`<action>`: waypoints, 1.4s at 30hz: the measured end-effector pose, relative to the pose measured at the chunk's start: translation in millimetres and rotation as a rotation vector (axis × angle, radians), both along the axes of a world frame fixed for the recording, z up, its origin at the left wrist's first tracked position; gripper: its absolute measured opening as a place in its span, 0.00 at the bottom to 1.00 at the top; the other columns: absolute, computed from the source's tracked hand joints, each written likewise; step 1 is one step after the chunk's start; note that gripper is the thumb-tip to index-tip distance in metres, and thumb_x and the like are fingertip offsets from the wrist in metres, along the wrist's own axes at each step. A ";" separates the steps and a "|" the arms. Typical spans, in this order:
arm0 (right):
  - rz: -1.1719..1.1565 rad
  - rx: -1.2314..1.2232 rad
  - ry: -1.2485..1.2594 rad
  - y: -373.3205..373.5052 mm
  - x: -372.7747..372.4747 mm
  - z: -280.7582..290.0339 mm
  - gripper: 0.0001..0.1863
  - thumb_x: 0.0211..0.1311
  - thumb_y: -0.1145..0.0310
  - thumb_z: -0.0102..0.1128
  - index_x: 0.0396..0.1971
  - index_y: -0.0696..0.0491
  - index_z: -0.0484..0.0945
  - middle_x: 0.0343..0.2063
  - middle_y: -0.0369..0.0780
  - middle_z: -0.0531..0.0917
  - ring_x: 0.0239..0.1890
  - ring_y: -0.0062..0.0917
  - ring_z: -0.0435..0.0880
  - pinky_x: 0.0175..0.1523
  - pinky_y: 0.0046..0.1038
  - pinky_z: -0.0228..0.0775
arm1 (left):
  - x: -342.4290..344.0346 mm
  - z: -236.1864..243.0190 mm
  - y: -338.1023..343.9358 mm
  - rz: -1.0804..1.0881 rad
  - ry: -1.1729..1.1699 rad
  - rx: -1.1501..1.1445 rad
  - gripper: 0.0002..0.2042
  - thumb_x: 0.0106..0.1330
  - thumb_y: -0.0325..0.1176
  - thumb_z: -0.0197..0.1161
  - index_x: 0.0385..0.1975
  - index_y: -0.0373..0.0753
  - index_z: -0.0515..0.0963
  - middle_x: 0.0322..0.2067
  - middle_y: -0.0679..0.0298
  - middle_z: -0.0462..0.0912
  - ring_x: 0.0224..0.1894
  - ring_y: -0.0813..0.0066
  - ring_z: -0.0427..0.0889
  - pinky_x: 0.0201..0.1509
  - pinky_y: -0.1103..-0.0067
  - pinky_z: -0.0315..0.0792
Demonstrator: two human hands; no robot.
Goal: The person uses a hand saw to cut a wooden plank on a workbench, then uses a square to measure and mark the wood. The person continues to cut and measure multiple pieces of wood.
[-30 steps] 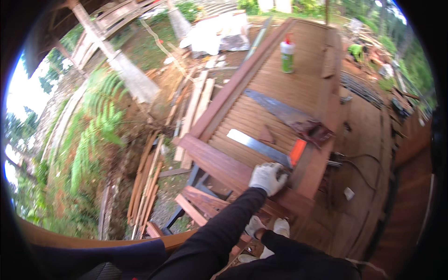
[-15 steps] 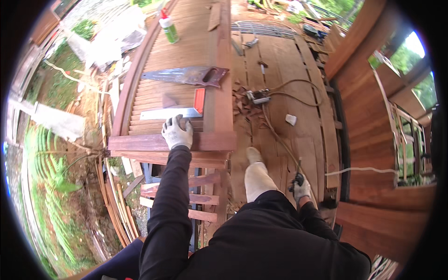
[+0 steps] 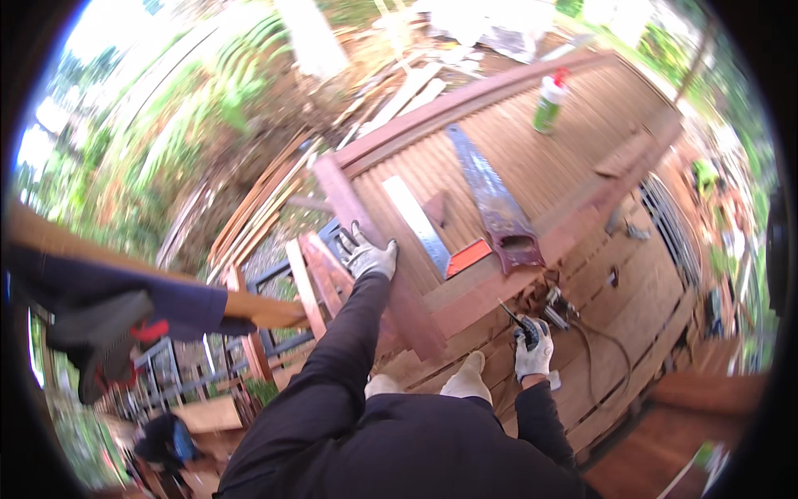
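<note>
My left hand [image 3: 366, 255], in a white glove with dark fingertips, lies with fingers spread on the reddish end rail of a slatted wooden panel [image 3: 565, 233]. In my gloved right hand [image 3: 532, 353], low beside the panel's near edge, is a thin dark stick-like tool [image 3: 509, 312]; its exact kind is unclear. On the slats rest a try square [image 3: 413, 223] with an orange handle, a small triangular wood offcut [image 3: 435, 208], and a handsaw [image 3: 489, 195] with a dark reddish handle. Farther along stands a green-and-white bottle [image 3: 548, 106] with a red cap.
A corded power tool [image 3: 561, 308] sits on the plank floor [image 3: 636, 291] among wood scraps. Long timber strips [image 3: 258, 200] lie beyond the panel. Dark cloth [image 3: 108, 328] hangs over a beam at left. Another person [image 3: 162, 441] is at lower left.
My view has swung left, so the panel now slants up to the right. My left hand's fingers are spread wider on the rail. My right hand has come up nearer the panel with its tool.
</note>
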State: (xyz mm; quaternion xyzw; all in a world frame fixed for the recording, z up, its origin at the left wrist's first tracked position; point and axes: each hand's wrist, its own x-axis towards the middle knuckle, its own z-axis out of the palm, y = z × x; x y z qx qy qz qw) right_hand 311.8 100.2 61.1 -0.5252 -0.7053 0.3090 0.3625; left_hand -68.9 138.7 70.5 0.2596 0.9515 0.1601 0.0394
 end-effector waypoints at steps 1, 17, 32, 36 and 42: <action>0.038 -0.003 -0.030 8.8 1.6 6.1 0.19 0.52 0.80 0.59 0.46 0.55 0.82 0.40 0.45 0.81 0.45 0.39 0.82 0.53 0.33 0.74 | -0.1 3.2 4.6 0.110 -0.056 -0.007 0.56 0.53 0.55 0.71 0.76 0.39 0.43 0.71 0.40 0.52 0.75 0.45 0.49 0.78 0.61 0.45; -0.104 -0.421 0.198 146.9 44.7 -8.5 0.15 0.63 0.82 0.58 0.50 0.62 0.78 0.42 0.39 0.84 0.42 0.22 0.83 0.49 0.25 0.77 | -106.4 -38.8 -185.6 -0.221 -2.104 1.586 0.34 0.59 0.30 0.64 0.65 0.28 0.61 0.52 0.48 0.79 0.52 0.54 0.82 0.58 0.61 0.77; 0.162 -0.274 0.001 219.8 13.8 2.0 0.14 0.62 0.82 0.55 0.48 0.61 0.78 0.43 0.42 0.84 0.46 0.27 0.83 0.56 0.28 0.73 | -15.2 10.2 -199.9 -0.130 -1.777 0.892 0.23 0.64 0.32 0.69 0.57 0.32 0.73 0.46 0.61 0.84 0.45 0.75 0.84 0.52 0.74 0.79; 0.548 0.136 -0.176 194.9 -33.1 38.9 0.12 0.63 0.81 0.56 0.46 0.59 0.79 0.41 0.40 0.83 0.39 0.23 0.82 0.49 0.26 0.75 | -4.4 -23.2 -186.6 -0.024 -1.404 0.738 0.14 0.68 0.29 0.65 0.52 0.36 0.77 0.43 0.67 0.83 0.44 0.78 0.82 0.51 0.79 0.77; 0.783 -0.509 0.195 186.2 -86.9 53.4 0.20 0.66 0.84 0.44 0.54 0.59 0.79 0.33 0.36 0.82 0.30 0.17 0.79 0.39 0.20 0.74 | -18.4 -0.5 -159.1 -0.240 -0.766 0.769 0.18 0.64 0.40 0.69 0.47 0.33 0.78 0.38 0.56 0.83 0.42 0.68 0.79 0.48 0.73 0.73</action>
